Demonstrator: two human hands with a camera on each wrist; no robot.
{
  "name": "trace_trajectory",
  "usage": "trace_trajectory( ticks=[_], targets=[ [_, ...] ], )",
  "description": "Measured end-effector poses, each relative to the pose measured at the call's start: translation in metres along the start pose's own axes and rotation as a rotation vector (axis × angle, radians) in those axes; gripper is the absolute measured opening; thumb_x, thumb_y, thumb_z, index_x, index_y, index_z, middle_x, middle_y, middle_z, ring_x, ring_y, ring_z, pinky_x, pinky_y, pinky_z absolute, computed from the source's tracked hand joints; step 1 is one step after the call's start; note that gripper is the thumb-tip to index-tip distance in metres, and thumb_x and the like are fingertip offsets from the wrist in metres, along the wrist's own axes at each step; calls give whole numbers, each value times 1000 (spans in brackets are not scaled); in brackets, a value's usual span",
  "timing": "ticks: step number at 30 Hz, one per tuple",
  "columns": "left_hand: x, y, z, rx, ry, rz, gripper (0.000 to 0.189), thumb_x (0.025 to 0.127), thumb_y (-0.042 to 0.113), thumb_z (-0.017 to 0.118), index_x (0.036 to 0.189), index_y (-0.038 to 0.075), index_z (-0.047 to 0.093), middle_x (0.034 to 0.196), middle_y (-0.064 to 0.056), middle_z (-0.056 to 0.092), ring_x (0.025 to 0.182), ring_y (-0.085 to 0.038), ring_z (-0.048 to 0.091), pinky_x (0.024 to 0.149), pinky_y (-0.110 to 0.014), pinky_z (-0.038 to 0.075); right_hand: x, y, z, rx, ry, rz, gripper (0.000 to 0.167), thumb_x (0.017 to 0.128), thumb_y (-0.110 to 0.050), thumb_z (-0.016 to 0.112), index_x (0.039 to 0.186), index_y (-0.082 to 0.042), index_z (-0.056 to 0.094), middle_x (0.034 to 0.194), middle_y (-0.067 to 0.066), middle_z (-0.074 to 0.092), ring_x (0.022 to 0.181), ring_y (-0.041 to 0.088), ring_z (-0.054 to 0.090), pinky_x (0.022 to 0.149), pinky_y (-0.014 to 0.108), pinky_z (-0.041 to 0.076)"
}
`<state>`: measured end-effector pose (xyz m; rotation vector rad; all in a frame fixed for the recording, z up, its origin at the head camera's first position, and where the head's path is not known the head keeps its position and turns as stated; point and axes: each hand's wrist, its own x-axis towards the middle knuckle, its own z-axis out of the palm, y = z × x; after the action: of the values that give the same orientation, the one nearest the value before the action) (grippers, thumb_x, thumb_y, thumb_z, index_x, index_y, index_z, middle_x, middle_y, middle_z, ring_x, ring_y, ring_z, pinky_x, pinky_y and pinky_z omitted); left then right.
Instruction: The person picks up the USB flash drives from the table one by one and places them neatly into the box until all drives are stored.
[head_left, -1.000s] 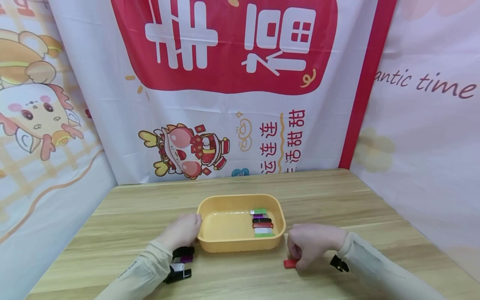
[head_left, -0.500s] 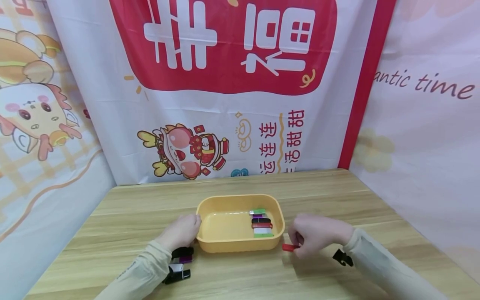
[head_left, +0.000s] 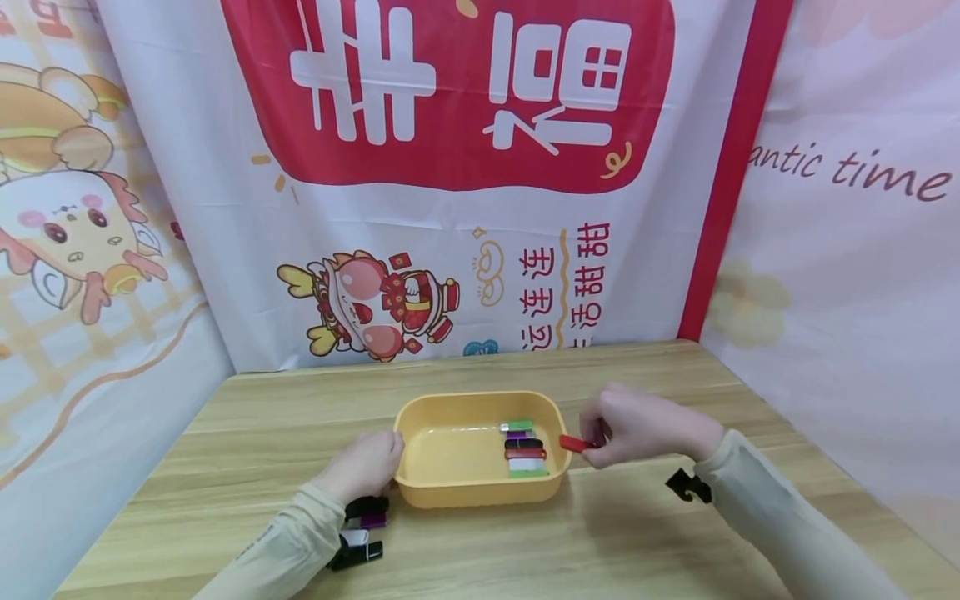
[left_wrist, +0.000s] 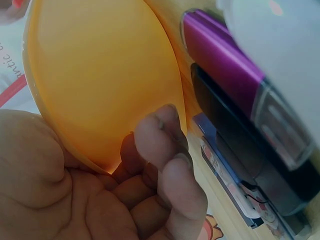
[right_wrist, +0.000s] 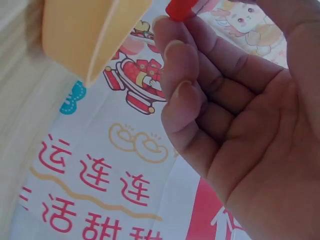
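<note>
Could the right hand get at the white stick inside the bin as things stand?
Probably not without letting go: the right hand pinches a red stick, though the open bin leaves the white stick uncovered.

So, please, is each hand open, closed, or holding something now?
Left hand: holding the yellow tub at one end.
Right hand: pinching a red USB stick.

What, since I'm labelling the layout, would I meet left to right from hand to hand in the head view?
Bare left hand, yellow rounded-rectangular plastic tray, small red oblong plastic stick, bare right hand.
</note>
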<state>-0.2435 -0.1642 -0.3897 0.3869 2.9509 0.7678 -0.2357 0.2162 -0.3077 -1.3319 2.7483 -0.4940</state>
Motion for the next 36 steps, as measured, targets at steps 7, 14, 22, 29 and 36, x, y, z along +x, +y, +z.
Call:
trace_trajectory(
  ticks=[7,14,22,29,36],
  targets=[
    [0,1,-1,-8,-6,-16,43,107,21,28,76,8,55,52,-2,56,43,-15,54,47,-29,45,35,6,-14,-79,7,-1,17,81,-19,77,70,-23,64,62,-14,57,53,3,49,49,25,46],
    [-1,3,-2,2,-5,-2,42,107,20,28,76,9,54,52,-2,56,43,-15,54,47,-30,44,70,9,-16,-168,-23,3,15,80,-21,77,70,-23,66,63,-16,58,55,4,55,53,25,49],
    [0,0,-2,-10,-11,-19,43,107,22,27,75,9,54,52,-2,55,43,-15,53,47,-30,44,119,4,1,-327,-126,-20,22,79,-25,79,66,-21,61,60,-12,56,52,5,50,51,23,44],
    [-3,1,-3,-3,-12,-13,42,107,20,28,75,9,53,53,-2,56,43,-15,53,48,-30,44,157,-2,24,-480,-198,-60,29,76,-26,78,61,-19,55,56,-9,50,50,7,43,47,24,35],
    [-1,2,-3,11,6,18,40,106,18,29,77,8,55,54,-1,55,43,-14,54,51,-30,46,175,-10,42,-587,-212,-84,30,73,-22,79,62,-18,51,57,-8,49,52,8,43,49,25,37]
  ],
)
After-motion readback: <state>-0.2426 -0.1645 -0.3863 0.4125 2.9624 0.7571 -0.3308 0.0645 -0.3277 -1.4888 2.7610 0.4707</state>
